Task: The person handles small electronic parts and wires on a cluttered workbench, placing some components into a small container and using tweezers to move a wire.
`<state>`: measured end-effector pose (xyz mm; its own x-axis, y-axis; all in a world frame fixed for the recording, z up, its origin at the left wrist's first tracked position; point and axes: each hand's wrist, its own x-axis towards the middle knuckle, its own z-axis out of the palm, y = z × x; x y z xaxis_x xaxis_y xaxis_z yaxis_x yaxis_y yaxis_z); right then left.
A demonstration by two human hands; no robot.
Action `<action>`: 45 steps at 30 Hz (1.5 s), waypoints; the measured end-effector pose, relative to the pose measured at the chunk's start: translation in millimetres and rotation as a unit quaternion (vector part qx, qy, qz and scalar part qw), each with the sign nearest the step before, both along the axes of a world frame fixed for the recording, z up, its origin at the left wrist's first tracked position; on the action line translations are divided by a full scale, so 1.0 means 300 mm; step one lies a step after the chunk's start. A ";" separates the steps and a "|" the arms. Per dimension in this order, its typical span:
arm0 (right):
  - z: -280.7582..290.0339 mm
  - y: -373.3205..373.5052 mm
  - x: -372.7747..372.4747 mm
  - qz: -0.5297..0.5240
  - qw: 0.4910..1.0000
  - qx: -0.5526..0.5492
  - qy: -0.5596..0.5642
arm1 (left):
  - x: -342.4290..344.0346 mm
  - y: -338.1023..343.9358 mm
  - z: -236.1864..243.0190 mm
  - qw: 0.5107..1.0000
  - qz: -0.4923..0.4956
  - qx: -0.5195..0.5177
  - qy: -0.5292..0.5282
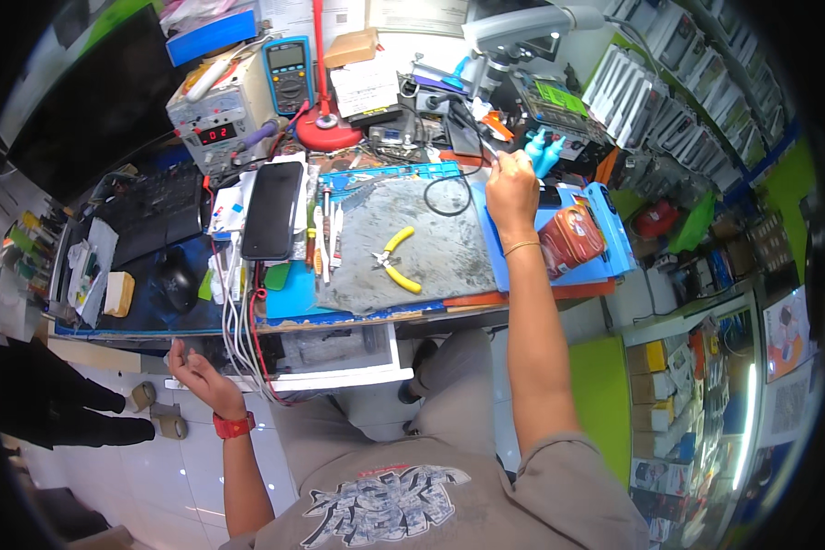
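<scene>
My right hand (513, 191) is closed at the right side of the bench, beside two light-blue bottles (544, 154). A thin pale tip juts from its fingers; the rest is hidden, so I cannot tell what it is. A black cable (428, 194) loops over the worn grey mat (454, 257) near this hand. Yellow-handled cutting pliers (397, 261) lie on the mat with their handles spread. Below the bench edge, my left hand (203, 378) is held palm up with loosely bent fingers, holding nothing. It is left of a pulled-out white drawer (339, 379).
A black smartphone (273, 211) lies left of the mat, beside slim hand tools (325, 234). Behind stand a power supply (213, 124), a blue multimeter (290, 75) and a red round stand base (328, 131). A red tin (573, 240) sits under my right wrist. Cables (234, 316) hang over the drawer.
</scene>
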<state>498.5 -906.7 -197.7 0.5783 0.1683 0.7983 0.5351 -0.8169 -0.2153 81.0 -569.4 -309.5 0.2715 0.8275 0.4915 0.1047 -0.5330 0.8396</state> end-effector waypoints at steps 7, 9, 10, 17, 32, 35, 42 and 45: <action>-0.084 0.018 0.101 -0.027 0.996 -0.043 0.069 | -0.016 0.009 -0.015 1.000 -0.004 -0.011 -0.012; -0.070 -0.001 0.146 -0.045 0.994 -0.072 0.074 | -0.009 0.006 -0.015 1.000 -0.014 0.006 -0.019; -0.074 -0.008 0.164 -0.046 0.993 -0.076 0.076 | -0.008 0.004 -0.016 1.000 -0.015 0.002 -0.017; -0.095 0.006 0.207 -0.007 0.976 -0.161 0.148 | -0.011 0.008 -0.014 1.000 -0.008 0.009 -0.024; -0.028 0.041 0.191 -0.146 0.929 -0.145 0.308 | -0.001 -0.001 -0.013 0.999 -0.008 0.009 -0.034; -0.029 0.058 0.213 -0.122 0.930 -0.205 0.281 | -0.004 0.004 -0.017 1.000 -0.008 0.009 -0.027; -0.018 0.088 0.275 -0.086 0.894 -0.360 0.253 | -0.004 -0.002 -0.014 0.999 -0.010 -0.008 -0.053; -0.008 0.094 0.305 -0.075 0.867 -0.405 0.279 | -0.004 0.004 -0.011 0.999 -0.009 0.013 -0.042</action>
